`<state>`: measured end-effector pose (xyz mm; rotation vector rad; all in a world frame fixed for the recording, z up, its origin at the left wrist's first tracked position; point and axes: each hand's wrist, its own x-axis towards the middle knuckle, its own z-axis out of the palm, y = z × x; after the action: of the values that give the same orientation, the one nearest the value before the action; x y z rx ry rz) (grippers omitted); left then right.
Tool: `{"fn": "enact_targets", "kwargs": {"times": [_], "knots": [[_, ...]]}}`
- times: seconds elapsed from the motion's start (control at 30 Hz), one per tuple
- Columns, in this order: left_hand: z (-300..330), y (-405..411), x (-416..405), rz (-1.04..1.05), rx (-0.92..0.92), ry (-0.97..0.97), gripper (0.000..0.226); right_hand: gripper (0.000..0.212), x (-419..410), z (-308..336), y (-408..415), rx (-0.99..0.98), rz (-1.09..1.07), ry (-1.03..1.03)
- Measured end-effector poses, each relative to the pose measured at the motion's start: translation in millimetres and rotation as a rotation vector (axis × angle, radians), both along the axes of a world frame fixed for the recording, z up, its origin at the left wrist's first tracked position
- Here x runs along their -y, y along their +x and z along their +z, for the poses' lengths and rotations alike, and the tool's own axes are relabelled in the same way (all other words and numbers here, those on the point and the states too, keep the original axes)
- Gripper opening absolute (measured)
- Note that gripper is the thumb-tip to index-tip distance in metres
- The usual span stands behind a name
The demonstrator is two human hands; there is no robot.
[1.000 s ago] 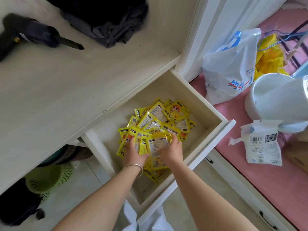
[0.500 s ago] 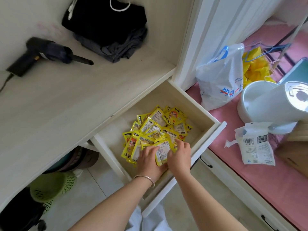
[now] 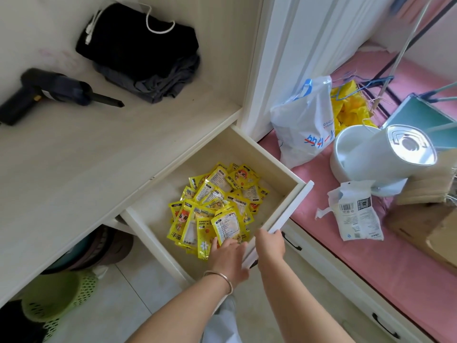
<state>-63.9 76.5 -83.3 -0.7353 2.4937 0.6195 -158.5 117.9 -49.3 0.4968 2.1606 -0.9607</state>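
Note:
A cream drawer (image 3: 262,151) stands pulled out from under a desk top. A pile of several yellow hand-warmer packets (image 3: 217,201) lies in it, some face up with a cartoon figure, some showing printed backs. My left hand (image 3: 230,256), with a bracelet on the wrist, lies with straight fingers on the nearest packets. My right hand (image 3: 270,245) grips the top edge of the white drawer front (image 3: 293,207), thumb on the inner side.
On the desk top lie a black handheld vacuum (image 3: 57,92) and folded dark clothes (image 3: 141,48). Right of the drawer, a pink surface (image 3: 371,258) holds a white plastic bag (image 3: 304,125), a white appliance (image 3: 385,154) and a white packet (image 3: 356,214). A green basket (image 3: 57,293) sits under the desk.
My right hand has left the packets and taken hold of the drawer front. My left hand has drawn back to the near edge of the pile. The view has pulled back.

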Motion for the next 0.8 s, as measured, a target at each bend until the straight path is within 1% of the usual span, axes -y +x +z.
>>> {"fn": "enact_targets", "kwargs": {"times": [0.23, 0.47, 0.6, 0.8], "knots": [[4, 3, 13, -0.042, -0.012, -0.009, 0.045, 0.030, 9, 3, 1, 0.019, 0.084, 0.070], [4, 11, 31, -0.032, -0.052, -0.007, 0.046, 0.031, 21, 1, 7, 0.008, 0.092, 0.045], [8, 9, 47, -0.022, -0.033, -0.025, 0.047, 0.028, 36, 0, 7, -0.029, 0.122, 0.033], [13, 8, 76, 0.003, -0.027, -0.069, 0.050, 0.032, 65, 1, 9, -0.057, 0.174, 0.017]]}}
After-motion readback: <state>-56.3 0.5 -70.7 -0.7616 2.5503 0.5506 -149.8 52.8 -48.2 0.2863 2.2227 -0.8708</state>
